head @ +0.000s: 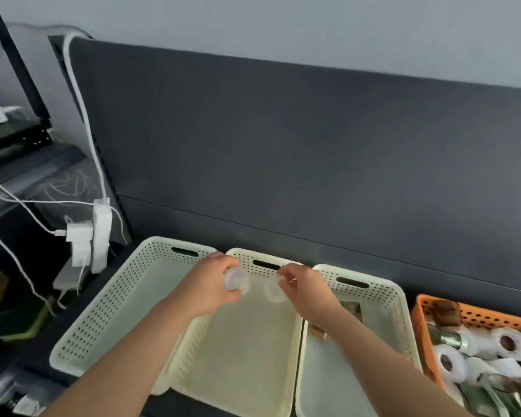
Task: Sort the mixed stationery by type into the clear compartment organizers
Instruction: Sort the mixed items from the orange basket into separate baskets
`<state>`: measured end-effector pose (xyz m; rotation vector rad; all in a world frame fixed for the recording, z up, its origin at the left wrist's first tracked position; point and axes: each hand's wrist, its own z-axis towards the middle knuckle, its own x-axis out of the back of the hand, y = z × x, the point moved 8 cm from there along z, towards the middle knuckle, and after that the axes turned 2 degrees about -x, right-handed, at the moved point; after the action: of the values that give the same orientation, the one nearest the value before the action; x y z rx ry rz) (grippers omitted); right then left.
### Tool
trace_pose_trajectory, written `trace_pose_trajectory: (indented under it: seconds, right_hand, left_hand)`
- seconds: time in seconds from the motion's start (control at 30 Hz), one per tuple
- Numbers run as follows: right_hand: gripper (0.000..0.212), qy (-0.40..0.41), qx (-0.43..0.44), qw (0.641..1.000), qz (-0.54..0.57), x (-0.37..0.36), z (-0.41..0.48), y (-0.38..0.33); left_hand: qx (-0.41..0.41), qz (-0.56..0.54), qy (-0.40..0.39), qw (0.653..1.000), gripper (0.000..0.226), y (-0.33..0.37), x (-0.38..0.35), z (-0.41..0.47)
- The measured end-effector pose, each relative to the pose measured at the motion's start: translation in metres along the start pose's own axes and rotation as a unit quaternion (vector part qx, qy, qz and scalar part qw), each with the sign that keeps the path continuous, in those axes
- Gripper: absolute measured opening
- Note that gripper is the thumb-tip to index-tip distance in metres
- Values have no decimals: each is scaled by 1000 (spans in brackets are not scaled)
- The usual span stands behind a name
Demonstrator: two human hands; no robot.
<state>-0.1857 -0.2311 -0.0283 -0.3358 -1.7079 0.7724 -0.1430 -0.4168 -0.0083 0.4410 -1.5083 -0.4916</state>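
Three pale cream perforated baskets stand side by side: a left basket (pixel 109 308), a middle basket (pixel 247 350) and a right basket (pixel 382 320). Over the far end of the middle one, my left hand (pixel 211 281) grips a small clear round container (pixel 236 279). Just to its right, my right hand (pixel 301 285) pinches a second clear round piece (pixel 273 291), perhaps a lid. The two clear pieces are a little apart. An orange basket (pixel 475 319) at the right holds white tape rolls (pixel 451 362) and shiny metal items.
A dark grey partition panel (pixel 313 145) rises right behind the baskets. A white power strip with plugs and cables (pixel 98 236) hangs at the left, above cluttered dark shelving. The right cream basket holds a small brown item (pixel 318 331) and a dark patterned item (pixel 352 310).
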Motion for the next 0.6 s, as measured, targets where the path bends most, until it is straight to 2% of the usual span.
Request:
trace_pose_trajectory:
  seconds: [0.17, 0.37, 0.47, 0.53, 0.6]
  right_hand:
    - [26, -12, -65, 997, -42, -20, 19, 5]
    - [23, -58, -101, 980, -160, -42, 39, 9]
    - [26, -71, -110, 979, -155, -43, 38, 10]
    - [18, -48, -104, 984, -136, -30, 29, 5]
    - [23, -4, -82, 988, -131, -10, 13, -2]
  left_hand:
    - [-82, 103, -47, 990, 58, -10, -16, 29]
    - [-128, 176, -72, 973, 56, -19, -33, 42]
    - [-134, 173, -76, 973, 55, -17, -34, 44]
    - [-130, 144, -59, 979, 57, -15, -31, 42]
    - [-133, 112, -33, 984, 56, -7, -26, 38]
